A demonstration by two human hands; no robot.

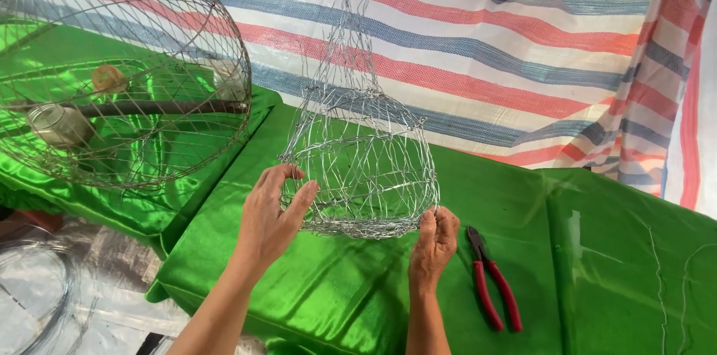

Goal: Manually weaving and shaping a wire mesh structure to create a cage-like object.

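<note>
Both hands — on wire basket

Above the green-draped desk, the left hand and right hand grip a wire basket, red pliers lying near.

Two hands, left and right. Two woven silver wire baskets: one small unfinished, one large domed. One pair of red-handled pliers. One glass jar.

Round wire cage cut by top and left edges; wire coil cut by left edge, blurred.
</note>
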